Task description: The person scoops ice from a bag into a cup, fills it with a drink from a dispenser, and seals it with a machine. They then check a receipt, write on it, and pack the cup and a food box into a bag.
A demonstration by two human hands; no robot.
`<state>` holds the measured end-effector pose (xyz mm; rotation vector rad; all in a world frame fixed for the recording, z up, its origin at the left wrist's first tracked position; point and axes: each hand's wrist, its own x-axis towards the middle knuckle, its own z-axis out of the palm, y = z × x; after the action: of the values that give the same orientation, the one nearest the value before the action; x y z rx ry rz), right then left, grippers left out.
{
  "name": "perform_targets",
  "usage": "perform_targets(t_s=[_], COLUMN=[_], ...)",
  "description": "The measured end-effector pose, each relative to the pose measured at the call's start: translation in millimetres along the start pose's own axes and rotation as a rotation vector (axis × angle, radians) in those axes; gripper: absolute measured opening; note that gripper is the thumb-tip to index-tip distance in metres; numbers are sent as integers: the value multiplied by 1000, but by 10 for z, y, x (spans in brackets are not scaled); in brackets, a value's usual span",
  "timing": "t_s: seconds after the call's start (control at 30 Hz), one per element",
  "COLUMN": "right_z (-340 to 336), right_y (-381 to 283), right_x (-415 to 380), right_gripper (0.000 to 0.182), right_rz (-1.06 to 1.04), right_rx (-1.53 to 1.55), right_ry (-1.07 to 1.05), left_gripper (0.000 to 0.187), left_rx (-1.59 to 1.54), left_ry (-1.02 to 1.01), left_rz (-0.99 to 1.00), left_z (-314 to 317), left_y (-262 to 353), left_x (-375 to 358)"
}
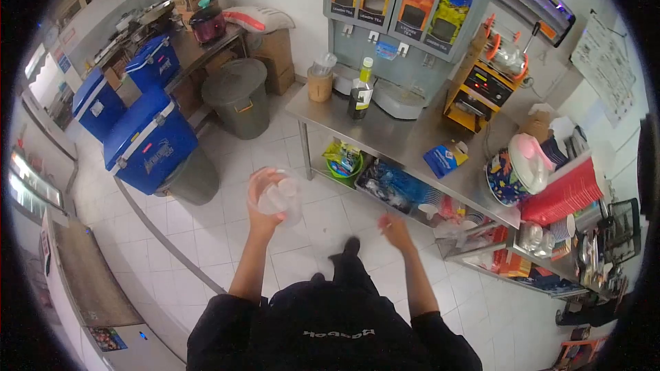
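The left hand (260,199) grasped a clear, rounded plastic container (287,200) left of the long, silver metal table (404,139); the right hand (394,229) hung loosely unclenched before that table.

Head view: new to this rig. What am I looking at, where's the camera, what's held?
No robot here: one camera on a person's head looks forward and down, so the black shirt at the bottom is the wearer's. The left hand holds a clear plastic container. The right hand has nothing visible in its grip. On the steel counter ahead stand a tea dispenser, a bottle and a brown container; a blue packet lies nearby.
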<state>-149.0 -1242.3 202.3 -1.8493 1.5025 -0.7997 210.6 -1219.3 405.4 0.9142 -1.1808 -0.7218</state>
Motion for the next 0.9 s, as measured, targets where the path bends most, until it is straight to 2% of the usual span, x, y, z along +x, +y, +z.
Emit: perform_targets(t_s=[0.07, 0.13, 0.17, 0.23, 0.3, 0.33, 0.37, 0.47, 0.57, 0.67, 0.77, 0.87, 0.9], right_z=[-430, -703, -837, -1067, -1118, -1105, -1148, -1184, -1108, -1122, -1508, -1832, -1918], right_y=[-138, 61, 138, 216, 511, 672, 810, 855, 992, 1062, 470, 448, 482], right_x=[530, 1216, 1572, 2280, 3032, 3363, 3684, 4386, 4727, 4800, 4485, 4579, 4653], right_gripper=[20, 30, 37, 50, 66, 74, 86, 88, 79, 59, 48, 45, 41], right_rz=[-10, 92, 58, -17, -54, -68, -55, -117, -65, -164, -110, -89, -44], right_rx=[32, 48, 104, 221, 247, 272, 130, 10, -77, 102, 204, 166, 77], right_ry=[215, 342, 414, 550, 652, 705, 696, 811, 738, 643, 718, 799, 766], left_gripper=[101, 102, 102, 104, 105, 105, 104, 104, 104, 105, 103, 100, 99], left_rx=[36, 82, 101, 37, 29, 83, 141, 201, 228, 239, 232, 207, 196], left_ry=[-61, -41, -32, -30, 83, 92, 99, 125, 191, 200, 143, 2, -60], left_rz=[65, 122, 161, 30, -68, -66, -60, -93, -150, -197, -220, -213, -199], left_z=[226, 475, 592, 797, 1015, 1049, 1062, 1300, 1538, 1695, 1854, 2132, 2233], left_y=[-227, -405, -508, -733, -916, -1006, -1147, -1305, -1261, -1397, -1476, -1506, -1526], left_x=[292, 496, 604, 774, 940, 964, 1021, 1410, 1524, 1714, 1938, 2167, 2275])
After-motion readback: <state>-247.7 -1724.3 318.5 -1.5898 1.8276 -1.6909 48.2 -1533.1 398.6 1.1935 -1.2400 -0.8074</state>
